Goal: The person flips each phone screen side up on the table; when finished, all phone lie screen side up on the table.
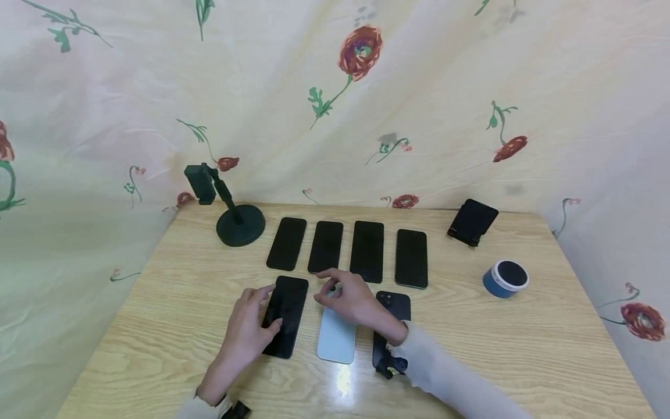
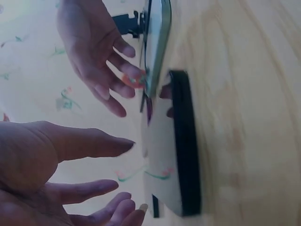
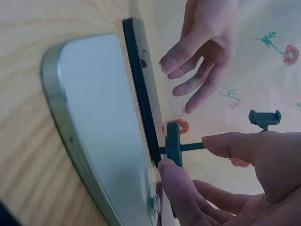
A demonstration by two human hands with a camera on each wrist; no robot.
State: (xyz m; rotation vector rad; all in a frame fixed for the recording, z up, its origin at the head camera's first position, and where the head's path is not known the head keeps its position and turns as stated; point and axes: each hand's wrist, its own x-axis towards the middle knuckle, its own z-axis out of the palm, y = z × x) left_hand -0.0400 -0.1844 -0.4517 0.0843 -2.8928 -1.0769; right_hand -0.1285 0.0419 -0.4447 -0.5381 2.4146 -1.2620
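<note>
My left hand hovers over the left side of a black phone lying screen up, thumb and fingers spread apart. In the left wrist view a gap shows between those fingers and the phone's glossy screen. Over the camera end of a pale blue-white phone, lying back up, is my right hand. Its thumb and forefinger are bent and stand apart with nothing between them. Under the right wrist lies a dark phone, back up with its camera lenses showing; the forearm hides part of it.
Several black phones lie in a row behind the hands. A black phone stand stands back left, a folded black stand back right. Right of the phones sits a blue-and-white round tub. A flowered cloth hangs behind the wooden table.
</note>
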